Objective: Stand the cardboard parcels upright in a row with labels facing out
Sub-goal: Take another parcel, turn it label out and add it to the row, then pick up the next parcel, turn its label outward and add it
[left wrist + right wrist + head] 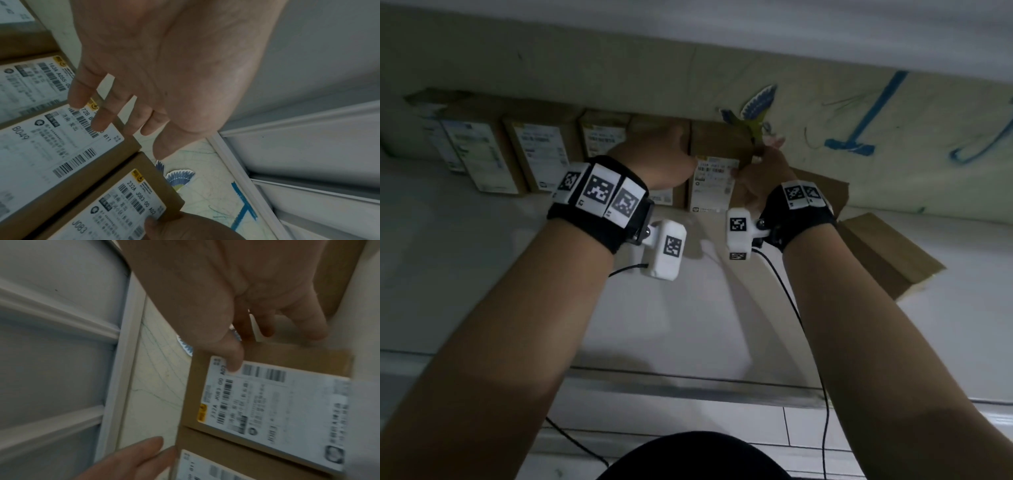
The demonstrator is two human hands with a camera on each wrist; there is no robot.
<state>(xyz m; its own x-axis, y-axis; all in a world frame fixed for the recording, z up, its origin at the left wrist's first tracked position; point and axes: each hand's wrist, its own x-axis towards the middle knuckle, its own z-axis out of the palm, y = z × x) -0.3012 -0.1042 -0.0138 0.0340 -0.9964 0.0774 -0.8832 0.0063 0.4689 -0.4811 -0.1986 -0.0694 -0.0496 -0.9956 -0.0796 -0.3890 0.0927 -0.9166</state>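
Several brown cardboard parcels with white labels stand upright in a row against the wall. The rightmost parcel [712, 185], labelled J083 [107, 201] [267, 402], has my right hand [756, 168] [242, 350] pinching its top right corner: the thumb presses on the label and the fingers reach behind. My left hand [664, 150] [131, 123] lies with nearly straight fingers on the top edge of the neighbouring parcel [664, 198], labelled B049 [61, 146]. More labelled parcels [541, 154] stand further left.
A flattened cardboard box [876, 246] lies on the white surface right of the row. The wall behind carries a bird sticker [753, 109] and blue scribbles [866, 113]. The surface's front ledge [688, 383] runs below my arms, with wrist-camera cables hanging over it.
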